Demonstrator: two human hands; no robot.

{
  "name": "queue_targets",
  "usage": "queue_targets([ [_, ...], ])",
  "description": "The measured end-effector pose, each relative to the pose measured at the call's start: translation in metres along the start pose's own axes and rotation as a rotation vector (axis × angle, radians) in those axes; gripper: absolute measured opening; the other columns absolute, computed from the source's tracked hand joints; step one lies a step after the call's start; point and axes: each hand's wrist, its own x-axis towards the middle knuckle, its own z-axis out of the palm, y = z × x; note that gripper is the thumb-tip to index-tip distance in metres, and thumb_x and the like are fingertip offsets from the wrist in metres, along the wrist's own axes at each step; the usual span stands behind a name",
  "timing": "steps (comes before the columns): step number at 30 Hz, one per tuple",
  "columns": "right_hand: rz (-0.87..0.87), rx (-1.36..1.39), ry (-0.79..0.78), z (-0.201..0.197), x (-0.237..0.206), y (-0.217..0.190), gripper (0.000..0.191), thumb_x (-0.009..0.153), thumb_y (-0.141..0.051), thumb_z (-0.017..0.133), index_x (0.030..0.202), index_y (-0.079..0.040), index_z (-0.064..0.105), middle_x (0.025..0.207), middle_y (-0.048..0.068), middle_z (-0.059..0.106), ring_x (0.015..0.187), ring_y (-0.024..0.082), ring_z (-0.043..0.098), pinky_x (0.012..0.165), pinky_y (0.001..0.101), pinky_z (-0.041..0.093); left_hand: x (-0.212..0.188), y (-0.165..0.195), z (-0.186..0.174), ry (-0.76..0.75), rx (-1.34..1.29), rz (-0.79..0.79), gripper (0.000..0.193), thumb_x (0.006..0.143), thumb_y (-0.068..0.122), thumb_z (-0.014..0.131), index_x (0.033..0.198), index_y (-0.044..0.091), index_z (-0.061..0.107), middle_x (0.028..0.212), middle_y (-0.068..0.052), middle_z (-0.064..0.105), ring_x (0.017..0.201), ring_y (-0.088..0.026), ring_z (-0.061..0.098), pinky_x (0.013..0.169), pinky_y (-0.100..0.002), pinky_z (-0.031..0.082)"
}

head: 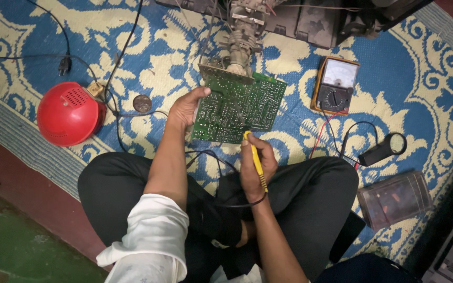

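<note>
While the person sits cross-legged on a blue-and-cream patterned mat (420,105), the head view shows both bare hands at a green circuit board (239,107). Left hand (187,107) grips the board's left edge, thumb over the top face, fingers curled behind, tight hold. Board is tilted up off the mat, solder side facing the camera, its far edge right under a grey tube neck assembly (241,44) of the opened set beyond the hands. Right hand (257,166) is closed around a yellow-handled soldering iron (257,162), pen-style grip; the tip touches the board's near edge, just ahead of the right hand. Black cord runs from the iron back under the right wrist across the lap.

Left of the left hand, well apart: red dome-shaped housing (68,112) on the mat, a small round coin-like disc (142,103) between it and the hand, black cables around. Right of the right hand, beyond it: analog multimeter (335,85) in an orange case, red and black leads trailing toward the knee. Further right: black magnifier loupe (385,149), and nearer the knee a clear plastic box (394,198).
</note>
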Motion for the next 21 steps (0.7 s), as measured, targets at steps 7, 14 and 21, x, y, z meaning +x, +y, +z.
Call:
queue_targets([
  [7, -0.039, 0.047, 0.002, -0.002, 0.004, 0.005, 0.017, 0.101, -0.005, 0.068, 0.116, 0.001, 0.068, 0.095, 0.005, 0.072, 0.081, 0.007, 0.064, 0.072, 0.0215, 0.053, 0.0, 0.001, 0.0, 0.015, -0.025, 0.019, 0.05, 0.081, 0.022, 0.082, 0.119, -0.006, 0.067, 0.103, -0.017, 0.076, 0.085, -0.025, 0.076, 0.079, -0.039, 0.065],
  [14, 0.069, 0.326, 0.025, -0.01, 0.015, 0.025, 0.015, 0.103, -0.007, 0.064, 0.115, 0.002, 0.065, 0.091, 0.01, 0.072, 0.076, 0.014, 0.067, 0.07, 0.0266, 0.056, -0.002, 0.001, 0.002, 0.005, -0.024, 0.024, 0.051, 0.081, 0.022, 0.084, 0.12, -0.006, 0.067, 0.103, -0.017, 0.075, 0.084, -0.025, 0.075, 0.076, -0.039, 0.065],
  [21, 0.234, 0.673, 0.044, -0.013, 0.019, 0.036, 0.015, 0.101, -0.005, 0.064, 0.114, 0.002, 0.062, 0.09, 0.014, 0.071, 0.075, 0.019, 0.068, 0.068, 0.0288, 0.055, -0.002, 0.001, 0.002, -0.005, -0.022, 0.018, 0.057, 0.079, 0.023, 0.083, 0.124, -0.005, 0.064, 0.106, -0.017, 0.075, 0.087, -0.025, 0.076, 0.078, -0.039, 0.065],
])
